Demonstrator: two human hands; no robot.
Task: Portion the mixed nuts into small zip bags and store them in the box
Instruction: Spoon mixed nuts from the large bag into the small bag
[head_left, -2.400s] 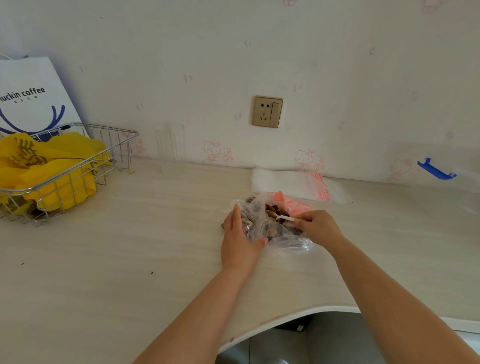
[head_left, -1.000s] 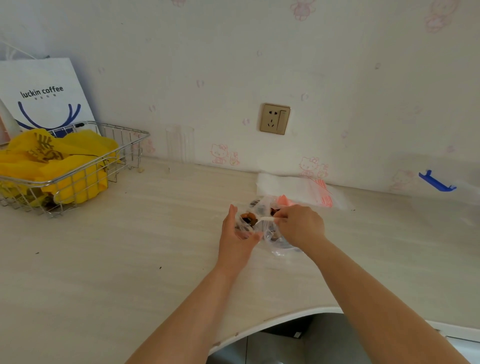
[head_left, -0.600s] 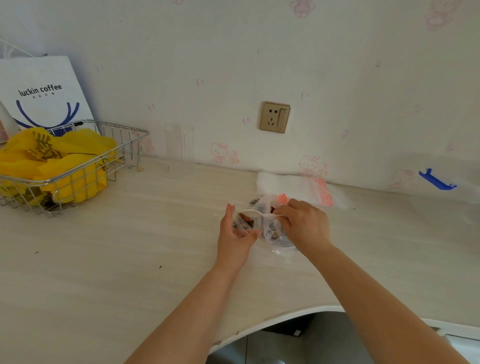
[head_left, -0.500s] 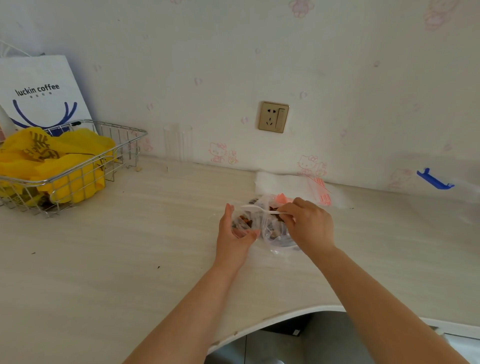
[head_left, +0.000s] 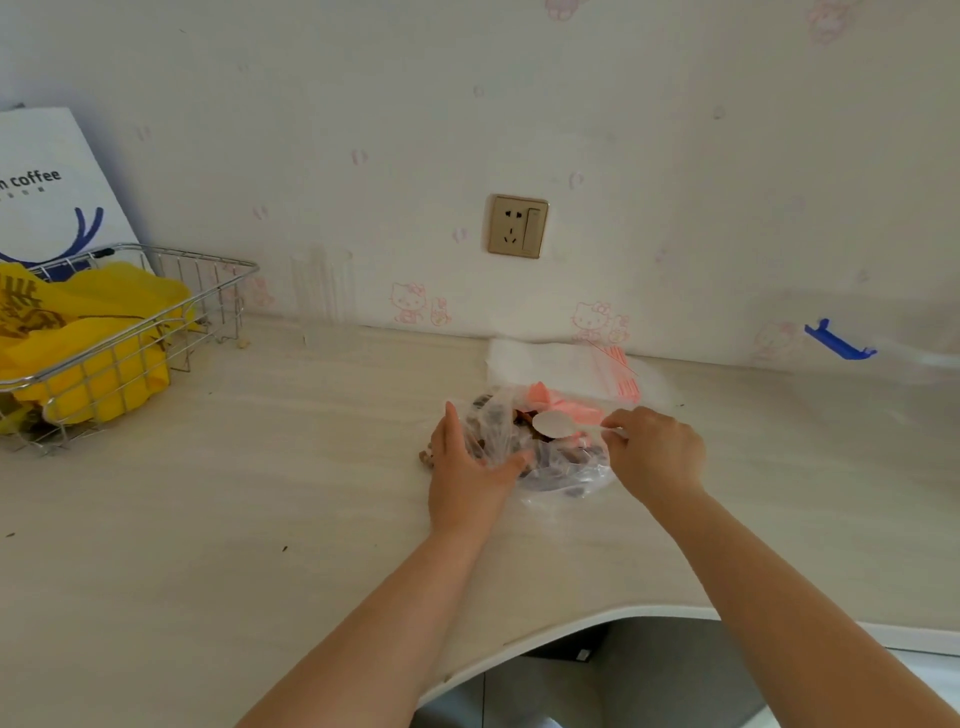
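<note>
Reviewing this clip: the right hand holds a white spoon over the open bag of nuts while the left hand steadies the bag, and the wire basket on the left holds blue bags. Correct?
Not quite. The head view shows the wire basket holding yellow bags, not blue. The rest stands: the right hand holds the white spoon over the bag of nuts, steadied by the left hand.

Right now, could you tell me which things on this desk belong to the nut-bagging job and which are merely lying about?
In use: bag of nuts, spoon, zip bags, left hand, right hand.
Lying about: wire basket, yellow bag, coffee bag.
</note>
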